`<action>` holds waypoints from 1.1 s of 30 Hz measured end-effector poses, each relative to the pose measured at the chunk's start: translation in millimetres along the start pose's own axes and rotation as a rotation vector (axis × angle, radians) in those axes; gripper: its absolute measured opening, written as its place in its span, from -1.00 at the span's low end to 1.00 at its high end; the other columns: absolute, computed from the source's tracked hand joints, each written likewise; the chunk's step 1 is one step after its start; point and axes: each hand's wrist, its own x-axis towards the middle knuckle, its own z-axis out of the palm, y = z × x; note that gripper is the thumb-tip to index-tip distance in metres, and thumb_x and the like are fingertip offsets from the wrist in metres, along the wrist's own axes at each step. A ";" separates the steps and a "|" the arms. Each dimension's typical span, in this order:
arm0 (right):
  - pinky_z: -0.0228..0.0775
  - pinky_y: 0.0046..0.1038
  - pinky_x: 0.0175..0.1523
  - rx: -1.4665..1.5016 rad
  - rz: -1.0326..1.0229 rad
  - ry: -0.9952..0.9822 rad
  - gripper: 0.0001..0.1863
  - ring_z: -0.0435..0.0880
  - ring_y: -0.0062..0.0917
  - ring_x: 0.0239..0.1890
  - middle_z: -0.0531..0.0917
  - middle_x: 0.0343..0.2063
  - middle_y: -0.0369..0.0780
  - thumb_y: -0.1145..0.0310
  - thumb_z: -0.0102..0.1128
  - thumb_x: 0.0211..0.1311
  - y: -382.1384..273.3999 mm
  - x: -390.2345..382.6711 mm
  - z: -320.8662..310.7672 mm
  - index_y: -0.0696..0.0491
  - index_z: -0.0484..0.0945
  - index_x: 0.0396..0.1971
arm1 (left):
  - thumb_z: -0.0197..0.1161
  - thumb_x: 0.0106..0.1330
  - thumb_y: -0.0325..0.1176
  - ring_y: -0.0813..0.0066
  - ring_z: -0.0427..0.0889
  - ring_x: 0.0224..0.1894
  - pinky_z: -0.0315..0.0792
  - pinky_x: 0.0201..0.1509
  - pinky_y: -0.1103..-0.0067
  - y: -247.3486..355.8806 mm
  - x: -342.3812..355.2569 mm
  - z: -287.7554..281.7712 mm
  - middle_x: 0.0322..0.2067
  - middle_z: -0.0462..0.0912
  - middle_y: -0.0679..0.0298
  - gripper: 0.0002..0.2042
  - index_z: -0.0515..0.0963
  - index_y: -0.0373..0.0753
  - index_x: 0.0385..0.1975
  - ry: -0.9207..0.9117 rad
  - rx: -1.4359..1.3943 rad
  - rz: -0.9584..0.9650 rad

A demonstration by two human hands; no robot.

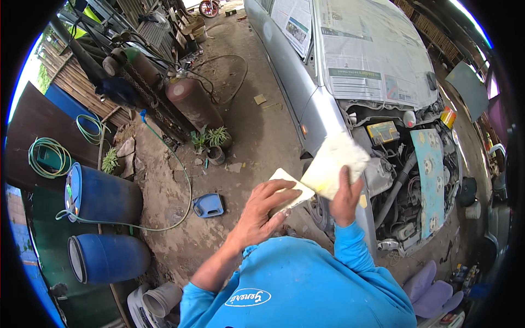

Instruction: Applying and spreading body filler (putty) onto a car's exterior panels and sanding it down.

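My left hand (261, 212) is closed on a small flat pale-yellow piece (281, 176), with the fingers laid over its top. My right hand (344, 201) grips a larger cream-coloured flat board (332, 163) by its lower edge, thumb on top. Yellow smears mark the board's lower left part, and its far right edge is blurred by motion. The two pieces meet or nearly meet at their adjoining edges; whether they touch, I cannot tell. Both are held in front of my body, beside the front fender of a silver car (314, 117).
Newspaper (355, 60) covers the car's glass. Its engine bay (391, 188) is exposed, with a patterned blue panel (428, 180) across it. On the left are blue barrels (109, 259), a green hose (183, 210), a gas cylinder (191, 101), a potted plant (216, 156) and a blue cut container (208, 205).
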 end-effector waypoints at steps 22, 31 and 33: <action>0.47 -0.46 -0.07 0.397 0.277 0.037 -0.63 0.58 -0.51 -0.11 0.58 -0.07 -0.15 0.27 -0.07 0.46 61.3 179.2 175.0 0.23 0.40 0.07 | 0.17 0.17 -0.27 0.13 0.39 0.17 0.19 0.24 0.20 -167.2 175.4 -134.9 0.07 0.50 0.13 -0.60 0.55 -0.08 0.05 -0.107 0.420 0.188; 0.37 -0.47 -0.11 0.028 0.062 -0.155 -0.62 0.54 -0.55 -0.25 0.65 -0.28 -0.18 0.25 -0.12 0.48 101.1 306.9 234.8 0.30 0.50 -0.10 | 0.28 0.14 -0.23 0.19 0.41 0.11 0.19 0.12 0.20 -244.6 275.8 -169.7 0.08 0.50 0.28 -0.59 0.54 -0.02 0.04 -0.132 0.636 0.114; 0.39 -0.47 -0.10 -0.035 0.036 -0.189 -0.62 0.55 -0.55 -0.23 0.65 -0.24 -0.16 0.25 -0.12 0.48 113.1 345.3 242.7 0.30 0.49 -0.07 | 0.26 0.16 -0.23 0.19 0.42 0.11 0.20 0.13 0.20 -260.9 301.8 -181.2 0.07 0.51 0.29 -0.61 0.54 -0.03 0.03 -0.141 0.638 0.081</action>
